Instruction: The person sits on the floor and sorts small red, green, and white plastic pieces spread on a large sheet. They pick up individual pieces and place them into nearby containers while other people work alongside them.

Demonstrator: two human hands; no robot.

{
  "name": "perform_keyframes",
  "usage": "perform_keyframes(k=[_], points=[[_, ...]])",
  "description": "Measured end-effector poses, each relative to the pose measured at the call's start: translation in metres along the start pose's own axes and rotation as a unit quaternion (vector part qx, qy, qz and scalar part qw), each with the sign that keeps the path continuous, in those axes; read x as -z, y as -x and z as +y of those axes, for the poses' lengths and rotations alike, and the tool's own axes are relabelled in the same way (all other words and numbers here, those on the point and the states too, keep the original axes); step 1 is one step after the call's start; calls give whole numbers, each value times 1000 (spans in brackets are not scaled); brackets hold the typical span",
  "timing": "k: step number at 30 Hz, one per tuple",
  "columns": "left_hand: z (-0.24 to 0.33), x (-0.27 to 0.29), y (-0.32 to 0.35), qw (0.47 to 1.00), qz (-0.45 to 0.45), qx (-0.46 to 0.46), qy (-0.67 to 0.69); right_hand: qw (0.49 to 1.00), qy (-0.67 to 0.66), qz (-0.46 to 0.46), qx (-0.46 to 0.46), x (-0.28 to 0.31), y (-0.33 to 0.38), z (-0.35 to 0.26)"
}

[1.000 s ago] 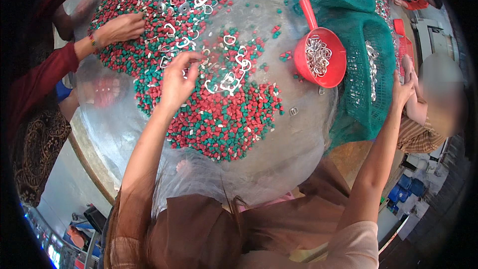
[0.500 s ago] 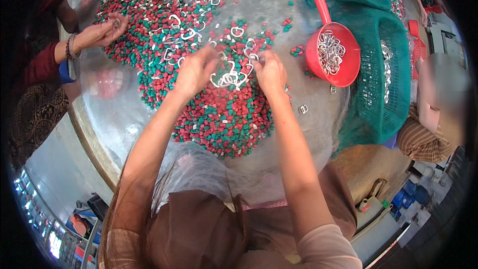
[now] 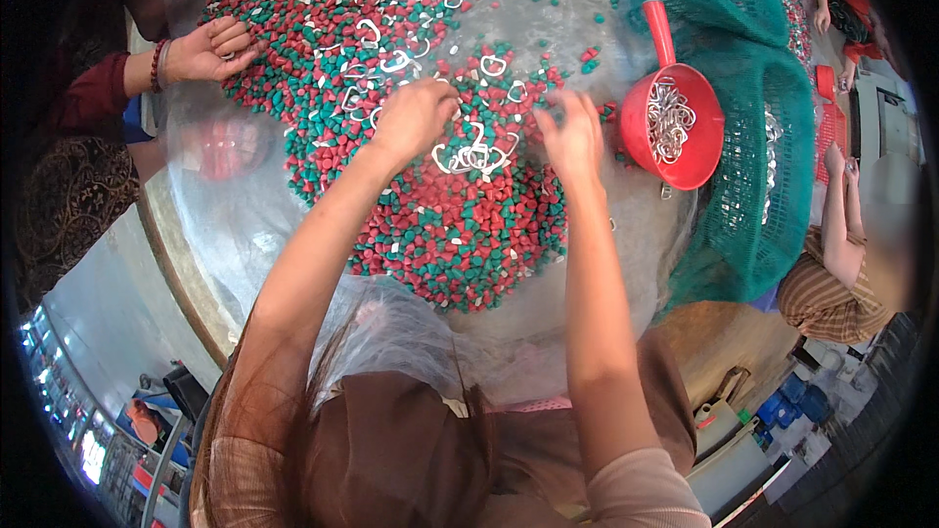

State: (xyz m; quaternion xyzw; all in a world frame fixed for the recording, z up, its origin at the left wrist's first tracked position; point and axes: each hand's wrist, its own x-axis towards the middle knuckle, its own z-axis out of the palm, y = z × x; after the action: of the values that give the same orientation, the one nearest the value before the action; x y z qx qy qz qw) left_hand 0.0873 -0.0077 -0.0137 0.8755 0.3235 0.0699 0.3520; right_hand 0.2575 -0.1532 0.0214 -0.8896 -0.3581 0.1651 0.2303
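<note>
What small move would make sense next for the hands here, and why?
Probably, the right hand should reach left to the cluster of pale metal loops. They lie loose on the red and green pebbles, between it and the left hand, seemingly within easy reach, though blur hides whether its fingers already hold anything.

Two bare hands were at the middle, one left hand (image 3: 419, 122) and one right hand (image 3: 575, 139). There was one red scoop (image 3: 702, 137), its silver loops (image 3: 670, 119) too heaped to count, and at least two green mesh baskets (image 3: 738, 210). Of the white loops (image 3: 484, 66) between the hands, two lay singly and several tangled together. Red and green cones (image 3: 460, 254) numbered in the hundreds, uncountable exactly. At least three co-workers (image 3: 831, 308) were visible.
</note>
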Motion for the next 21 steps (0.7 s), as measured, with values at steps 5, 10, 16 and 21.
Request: perform_keyframes(k=[5, 10, 16, 21], points=[[-4, 7, 1, 955, -16, 82, 285, 991, 28, 14, 132, -42, -59, -31], [20, 19, 14, 887, -94, 184, 413, 989, -52, 42, 130, -27, -55, -9], [24, -22, 36, 996, 32, -87, 12, 999, -42, -10, -26, 14, 18, 52], [27, 12, 26, 996, 20, 76, 46, 991, 118, 1, 67, 10, 44, 57]])
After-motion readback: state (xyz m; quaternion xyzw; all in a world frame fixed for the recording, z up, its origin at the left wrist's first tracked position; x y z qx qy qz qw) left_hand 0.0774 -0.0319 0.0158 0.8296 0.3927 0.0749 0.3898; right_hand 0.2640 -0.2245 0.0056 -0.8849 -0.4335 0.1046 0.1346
